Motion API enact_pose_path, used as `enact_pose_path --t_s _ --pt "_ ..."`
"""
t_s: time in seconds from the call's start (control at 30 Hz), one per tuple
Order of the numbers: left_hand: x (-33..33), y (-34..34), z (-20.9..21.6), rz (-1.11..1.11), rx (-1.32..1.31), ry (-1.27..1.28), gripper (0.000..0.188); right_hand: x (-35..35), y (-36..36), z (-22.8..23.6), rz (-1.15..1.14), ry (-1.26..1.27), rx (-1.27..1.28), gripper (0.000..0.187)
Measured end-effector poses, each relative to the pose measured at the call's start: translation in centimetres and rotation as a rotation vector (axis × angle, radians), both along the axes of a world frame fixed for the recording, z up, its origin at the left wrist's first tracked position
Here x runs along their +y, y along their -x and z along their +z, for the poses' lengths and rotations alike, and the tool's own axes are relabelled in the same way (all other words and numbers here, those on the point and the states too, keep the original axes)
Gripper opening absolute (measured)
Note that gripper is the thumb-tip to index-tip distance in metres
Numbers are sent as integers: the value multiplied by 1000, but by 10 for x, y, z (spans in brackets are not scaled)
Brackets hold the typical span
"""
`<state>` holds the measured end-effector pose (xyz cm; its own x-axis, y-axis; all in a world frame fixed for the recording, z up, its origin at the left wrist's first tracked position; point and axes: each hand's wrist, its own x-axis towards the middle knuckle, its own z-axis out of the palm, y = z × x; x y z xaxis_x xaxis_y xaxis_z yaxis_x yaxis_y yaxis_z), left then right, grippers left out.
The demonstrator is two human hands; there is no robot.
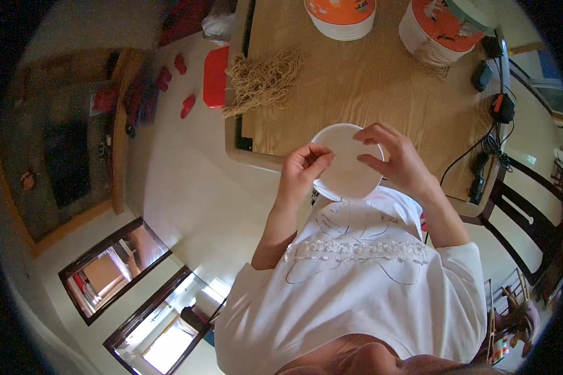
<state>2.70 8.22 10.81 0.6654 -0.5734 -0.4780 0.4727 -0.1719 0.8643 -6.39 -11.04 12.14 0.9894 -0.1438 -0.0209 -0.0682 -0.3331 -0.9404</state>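
A round white bowl (349, 172), its pale inside facing up, sits between my hands at the table's near edge, close against my white shirt. What holds it up is hidden. Over its left rim my left hand (303, 167) is closed, thumb and forefinger pinched together; anything between them is too small to make out. My right hand (399, 156) reaches over the right rim, thumb and fingers apart, with nothing seen between them. A tangled heap of tan twine (266, 81) lies on the table's left side, beyond my left hand.
On the wooden table (356, 81) stand a stack of orange-printed bowls (341, 19) at the far edge and another wrapped stack (438, 31) at far right. Black adapters and cables (491, 144) line the right edge. A red stool (216, 78) and a dark chair (525, 206) flank the table.
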Motion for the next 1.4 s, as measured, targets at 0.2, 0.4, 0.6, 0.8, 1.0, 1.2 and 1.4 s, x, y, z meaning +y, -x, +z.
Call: enact_pose_path --t_s 0.2,0.4,0.6,0.8,1.0,1.2,1.4 --pt "-6 4 -7 -42 21 10 10 22 -4 -8 -3 -142 33 30" --pt "-7 9 -9 -13 -91 -12 10 21 -7 -13 7 -66 -77 11" --pt "-11 14 -15 50 -244 -2 4 26 -8 -23 -19 -3 -107 8" --pt "-7 14 -23 29 -278 -195 6 13 -17 -39 -48 384 -116 14" --pt "-9 3 -37 95 -374 -138 6 4 -19 -77 -124 235 13 20" --pt "-5 -3 -51 31 -317 -122 8 38 -2 -72 -109 158 22 15" --pt "2 -4 -40 23 75 -95 8 32 -10 -45 -81 -39 -74 27"
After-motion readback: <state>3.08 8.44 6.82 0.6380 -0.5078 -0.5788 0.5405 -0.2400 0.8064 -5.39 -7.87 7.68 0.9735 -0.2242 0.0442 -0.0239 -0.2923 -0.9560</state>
